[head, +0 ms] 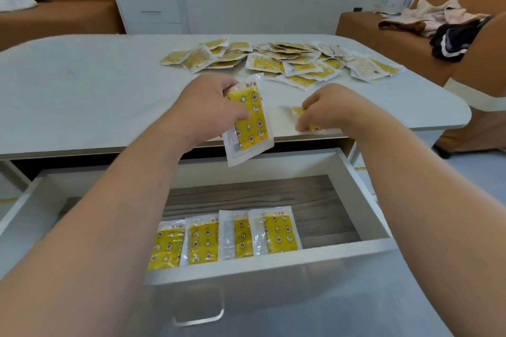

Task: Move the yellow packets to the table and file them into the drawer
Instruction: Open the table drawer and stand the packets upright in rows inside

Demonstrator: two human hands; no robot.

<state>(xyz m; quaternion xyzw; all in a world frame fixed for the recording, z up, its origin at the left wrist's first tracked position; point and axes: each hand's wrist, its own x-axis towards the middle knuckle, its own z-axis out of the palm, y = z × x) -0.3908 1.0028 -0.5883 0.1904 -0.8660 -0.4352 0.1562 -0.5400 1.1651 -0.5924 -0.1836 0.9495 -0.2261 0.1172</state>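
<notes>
We judge the filing barely begun. A row of four packets stands against the front wall of the open drawer, and the rest of its wood floor shows bare. Beyond the drawer, on the table, a big heap of packets is still unfiled, so most of the work is left.

Our left hand grips one packet just above the drawer's back edge. Our right hand pinches a second packet lying on the table lip right behind the drawer.

The yellow faces show stars, moons and flowers. The small print on the top strips is too blurred to read.
</notes>
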